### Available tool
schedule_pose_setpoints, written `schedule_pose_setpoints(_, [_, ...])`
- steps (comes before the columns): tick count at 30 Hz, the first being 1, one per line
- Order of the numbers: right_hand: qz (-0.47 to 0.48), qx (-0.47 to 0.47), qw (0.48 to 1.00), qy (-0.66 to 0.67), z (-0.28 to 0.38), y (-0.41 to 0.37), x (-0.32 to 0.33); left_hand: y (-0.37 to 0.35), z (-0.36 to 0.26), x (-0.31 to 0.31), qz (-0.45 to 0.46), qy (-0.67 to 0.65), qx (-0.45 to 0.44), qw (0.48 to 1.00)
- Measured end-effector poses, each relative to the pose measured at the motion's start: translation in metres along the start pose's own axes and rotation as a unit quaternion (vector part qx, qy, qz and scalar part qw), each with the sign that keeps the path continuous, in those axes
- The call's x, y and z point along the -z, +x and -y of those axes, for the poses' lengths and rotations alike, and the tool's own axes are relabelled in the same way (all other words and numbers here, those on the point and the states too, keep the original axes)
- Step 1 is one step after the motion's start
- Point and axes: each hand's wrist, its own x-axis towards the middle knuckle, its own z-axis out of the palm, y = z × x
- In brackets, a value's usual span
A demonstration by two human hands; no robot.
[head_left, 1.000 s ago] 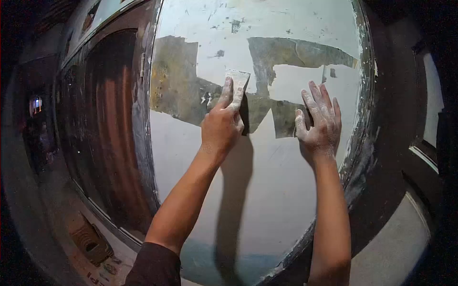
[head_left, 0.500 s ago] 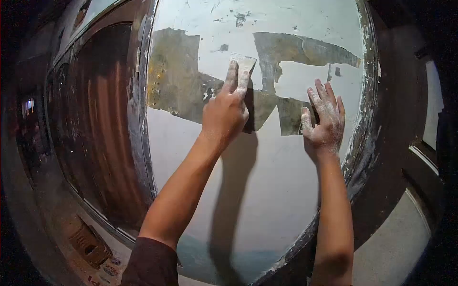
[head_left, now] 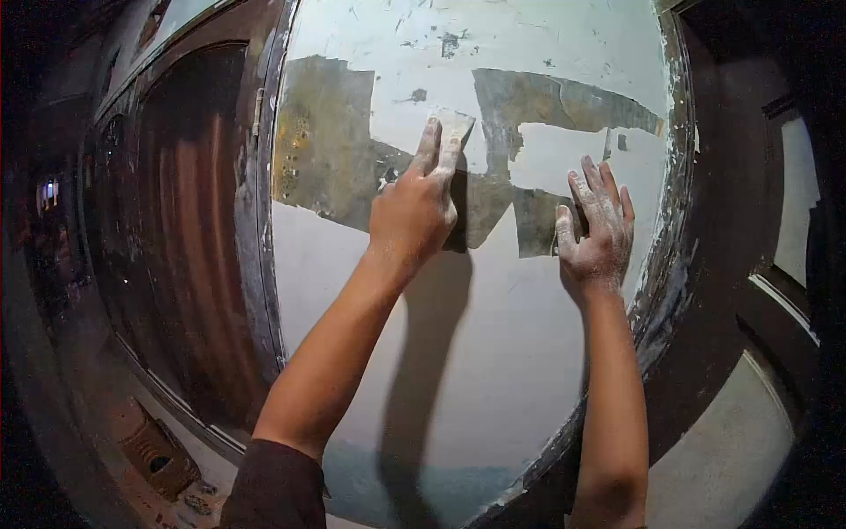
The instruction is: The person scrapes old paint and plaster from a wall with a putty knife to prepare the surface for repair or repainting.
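My left hand is closed around a putty knife, two dusty fingers stretched along its blade. The pale blade widens toward its top edge and lies against the wall panel; its handle is hidden by my hand. White paint covers much of the panel, with bare grey-brown patches where the coating is gone. To the right, my right hand lies against the panel with fingers spread, beside the lower bare patch. White dust coats the fingers of both hands.
A dark wooden door stands to the left of the panel. Rough, chipped trim borders the panel on the right, with a dark panelled surface beyond. At the lower left, a brown plastic-looking object rests on the floor.
The view has shifted slightly, so the wall sits a little lower in it. Both hands keep nearly the same places on the panel, and the putty knife stays in my left hand.
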Motion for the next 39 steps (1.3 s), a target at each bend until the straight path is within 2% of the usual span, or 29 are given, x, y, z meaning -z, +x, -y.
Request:
schedule_pose_setpoints(3, [-0.005,0.006,1.0,-0.002,-0.001,-0.001,-0.001,0.04,0.001,0.004,-0.027,-0.007,-0.014,1.0])
schedule_pose_setpoints(5, [-0.008,0.008,1.0,0.001,-0.003,-0.001,-0.003,0.049,0.001,0.005,0.004,0.015,0.012,1.0])
schedule_pose_setpoints(12, [-0.008,0.005,1.0,0.006,-0.001,-0.001,-0.001,-0.008,0.011,-0.005,-0.02,0.013,0.008,1.0])
schedule_pose_setpoints(15, [-0.009,0.001,1.0,0.009,0.0,0.0,0.0,0.026,0.012,-0.004,-0.011,0.017,-0.007,1.0])
schedule_pose_setpoints(16, [-0.009,-0.007,1.0,0.017,0.0,-0.001,-0.001,0.038,0.009,-0.003,-0.059,0.027,-0.023,0.998])
schedule_pose_setpoints(17, [-0.015,0.004,1.0,0.01,-0.002,-0.001,-0.003,0.048,0.007,0.0,-0.06,0.027,-0.022,0.998])
schedule_pose_setpoints(19, [-0.018,0.005,1.0,0.014,-0.003,-0.001,-0.004,0.059,0.003,0.007,0.008,0.046,0.04,0.998])
schedule_pose_setpoints(23, [-0.013,0.002,1.0,0.012,-0.003,-0.002,-0.003,0.021,0.007,0.004,-0.006,0.037,0.009,0.999])
schedule_pose_setpoints(24, [-0.014,0.003,1.0,0.012,-0.003,-0.001,-0.002,0.01,0.016,-0.004,-0.038,0.01,-0.02,0.999])
schedule_pose_setpoints(27, [-0.01,0.001,1.0,0.013,-0.001,-0.001,0.0,-0.008,0.024,0.001,-0.019,-0.007,-0.022,1.0])
schedule_pose_setpoints(29, [-0.016,0.003,1.0,0.015,-0.001,-0.001,-0.001,0.006,0.022,0.001,-0.037,-0.006,-0.027,0.999])
schedule_pose_setpoints(31, [-0.017,0.002,1.0,0.018,0.0,-0.001,0.001,0.031,0.016,0.008,-0.016,0.017,-0.006,1.0])
schedule_pose_setpoints(32, [-0.017,0.003,1.0,0.022,0.001,-0.001,0.002,0.043,0.018,0.005,-0.045,-0.003,-0.017,0.999])
schedule_pose_setpoints(34, [-0.016,-0.004,0.999,0.03,0.001,-0.001,0.001,0.056,0.013,0.017,0.002,0.031,0.024,0.999])
schedule_pose_setpoints(35, [-0.015,-0.003,0.999,0.03,0.001,-0.001,0.001,0.056,0.01,0.022,0.039,0.043,0.05,0.997])
schedule_pose_setpoints(36, [-0.019,0.002,1.0,0.025,0.001,0.0,0.0,0.05,0.011,0.022,0.038,0.044,0.05,0.997])
schedule_pose_setpoints(39, [-0.027,0.01,0.999,0.024,0.0,0.0,0.001,0.018,0.024,0.012,-0.013,-0.016,0.026,0.999])
